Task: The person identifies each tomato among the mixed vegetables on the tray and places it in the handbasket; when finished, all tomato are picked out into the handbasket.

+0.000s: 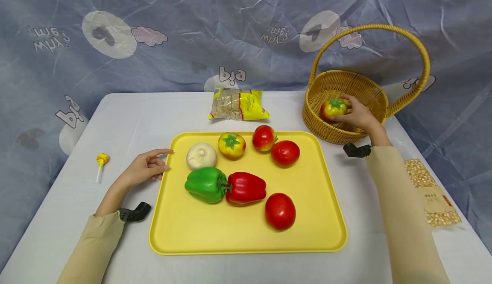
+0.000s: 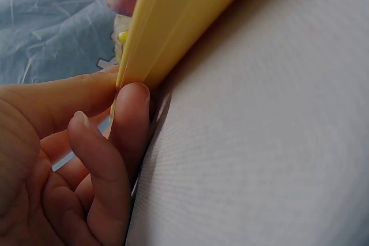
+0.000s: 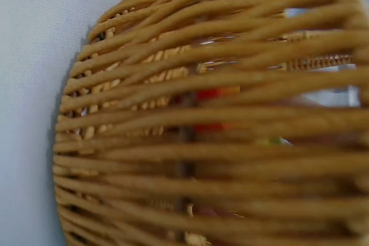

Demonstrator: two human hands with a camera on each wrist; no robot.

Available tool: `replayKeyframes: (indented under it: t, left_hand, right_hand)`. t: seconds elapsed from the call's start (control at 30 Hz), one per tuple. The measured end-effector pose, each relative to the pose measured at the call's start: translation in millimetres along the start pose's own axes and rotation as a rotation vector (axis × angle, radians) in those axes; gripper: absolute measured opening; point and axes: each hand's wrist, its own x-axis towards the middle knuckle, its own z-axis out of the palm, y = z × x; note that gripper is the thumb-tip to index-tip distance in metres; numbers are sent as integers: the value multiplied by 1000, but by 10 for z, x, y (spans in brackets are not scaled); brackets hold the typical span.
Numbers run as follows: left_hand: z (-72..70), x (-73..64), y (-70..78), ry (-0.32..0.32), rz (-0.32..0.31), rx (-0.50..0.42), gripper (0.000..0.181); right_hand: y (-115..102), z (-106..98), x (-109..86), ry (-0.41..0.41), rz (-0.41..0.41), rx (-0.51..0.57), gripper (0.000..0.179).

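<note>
In the head view my right hand reaches into the wicker basket and holds a red-yellow tomato with a green star-shaped top. In the right wrist view, the basket's woven side hides most of that hand. My left hand pinches the left rim of the yellow tray, with fingers on both sides of the rim in the left wrist view. On the tray lie a white bulb, two red-yellow tomatoes, a green pepper, a red pepper and two red tomatoes.
A yellow-and-clear snack bag lies behind the tray. Left of the tray is a lollipop. A bag of corn kernels lies by the right sleeve. The basket's tall handle arches above it, before a blue-grey cloth backdrop.
</note>
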Motion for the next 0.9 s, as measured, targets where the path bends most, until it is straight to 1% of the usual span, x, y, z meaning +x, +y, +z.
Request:
replayKeyframes:
  t: [0.1,0.2,0.3,0.4,0.57,0.67,0.9]
  left_hand:
    - [-3,5,-5,-6,5,-2,52]
    - [-11,12,-9,-7,13,3,52]
    - [-17,14,-5,1,12,12,51]
    - [-20,11,4,4,10,19,51]
    - [-16,3,18,5,6,20,51]
    - [-9,0,22,6,1,17,51]
    - [3,-3,22,-2,15,2,51]
  right_hand:
    - [-5,-36,-67,17,14,-14,94]
    - [-14,-70,-146,29,23,-35,92]
    - [-25,-100,-228,44,17,-49,90]
    - [-30,-108,-297,75,5,-44,87]
    - [-41,-96,-415,134,-46,-11,81]
    - [-69,-100,-506,173,-80,-13,76]
    - [-179,-76,-713,252,-173,-19,68]
